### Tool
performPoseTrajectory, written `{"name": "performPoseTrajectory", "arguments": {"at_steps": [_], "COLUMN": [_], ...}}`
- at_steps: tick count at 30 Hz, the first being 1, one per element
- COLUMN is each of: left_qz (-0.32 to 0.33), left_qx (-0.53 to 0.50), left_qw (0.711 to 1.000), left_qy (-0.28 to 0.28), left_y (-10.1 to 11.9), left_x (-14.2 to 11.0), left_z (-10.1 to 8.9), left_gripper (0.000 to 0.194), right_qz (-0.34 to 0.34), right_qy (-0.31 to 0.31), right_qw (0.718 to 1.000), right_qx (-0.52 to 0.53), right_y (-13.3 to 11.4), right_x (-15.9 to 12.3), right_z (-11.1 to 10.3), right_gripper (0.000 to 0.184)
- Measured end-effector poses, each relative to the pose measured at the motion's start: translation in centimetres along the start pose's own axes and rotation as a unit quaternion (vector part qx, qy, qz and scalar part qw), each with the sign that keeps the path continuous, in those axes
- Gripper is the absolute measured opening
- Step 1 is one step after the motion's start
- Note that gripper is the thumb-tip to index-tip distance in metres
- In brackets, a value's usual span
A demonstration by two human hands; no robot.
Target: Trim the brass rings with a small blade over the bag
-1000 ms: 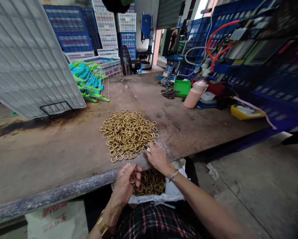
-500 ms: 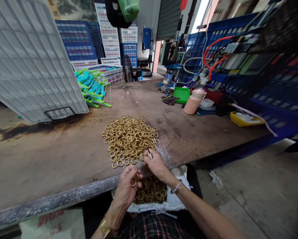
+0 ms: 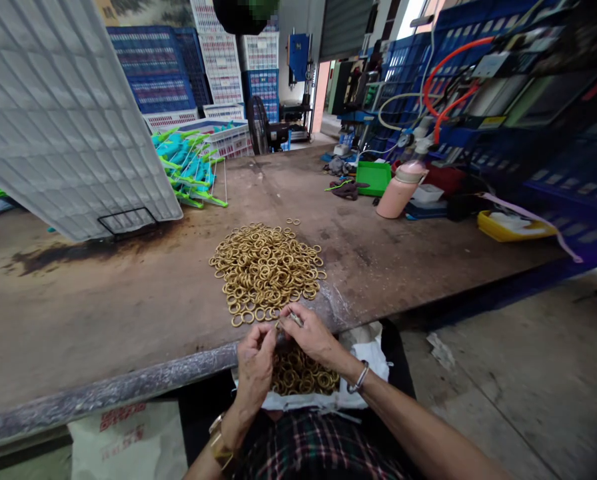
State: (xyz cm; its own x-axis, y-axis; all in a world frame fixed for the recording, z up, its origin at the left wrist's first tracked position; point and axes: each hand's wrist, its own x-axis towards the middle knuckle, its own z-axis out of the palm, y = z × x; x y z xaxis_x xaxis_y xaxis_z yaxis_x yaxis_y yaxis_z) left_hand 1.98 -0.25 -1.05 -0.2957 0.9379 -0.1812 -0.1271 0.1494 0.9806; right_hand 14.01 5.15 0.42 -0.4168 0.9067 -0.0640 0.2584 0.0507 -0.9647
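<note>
Just past the table's front edge, my left hand (image 3: 256,360) is closed, pinching a brass-coloured ring (image 3: 277,325) that shows only as a sliver between the fingertips. Beside it my right hand (image 3: 314,333) is closed around a small pale tool (image 3: 295,319), mostly covered by the fingers; its exact kind cannot be made out. The fingertips of both hands meet at the ring. Right behind them a heap of gold rings (image 3: 266,263) lies on the table. Below the hands, a white sack (image 3: 366,363) on my lap holds more rings, darker in the shade.
A large white plastic crate (image 3: 78,120) stands tilted at left on the table (image 3: 128,300), with green and turquoise plastic pieces (image 3: 191,167) behind it. At right are a green tray (image 3: 373,178), a pink bottle (image 3: 401,190) and a yellow tray (image 3: 513,230).
My hands have come together: the left fingers rose and turned toward the right hand's tool, bringing the ring between them. The view has shifted slightly; the heap looks the same.
</note>
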Motion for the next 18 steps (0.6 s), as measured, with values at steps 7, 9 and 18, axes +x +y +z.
{"name": "performPoseTrajectory", "arguments": {"at_steps": [7,9,18], "left_qz": [0.023,-0.053,-0.096], "left_qx": [0.052,0.002,-0.097], "left_qw": [0.997,0.995,0.984], "left_qy": [-0.044,-0.080,-0.118], "left_y": [0.4,0.1,0.5], "left_x": [-0.2,-0.2,-0.6], "left_z": [0.0,0.1,0.1], "left_gripper": [0.023,0.027,0.030], "right_qz": [-0.020,-0.017,-0.008], "right_qy": [0.012,0.011,0.007], "right_qw": [0.999,0.999,1.000], "right_qx": [-0.041,-0.028,-0.009], "right_y": [0.2,0.7,0.8], "right_x": [0.4,0.4,0.4], "right_z": [0.3,0.5,0.3], "right_gripper": [0.019,0.021,0.027]}}
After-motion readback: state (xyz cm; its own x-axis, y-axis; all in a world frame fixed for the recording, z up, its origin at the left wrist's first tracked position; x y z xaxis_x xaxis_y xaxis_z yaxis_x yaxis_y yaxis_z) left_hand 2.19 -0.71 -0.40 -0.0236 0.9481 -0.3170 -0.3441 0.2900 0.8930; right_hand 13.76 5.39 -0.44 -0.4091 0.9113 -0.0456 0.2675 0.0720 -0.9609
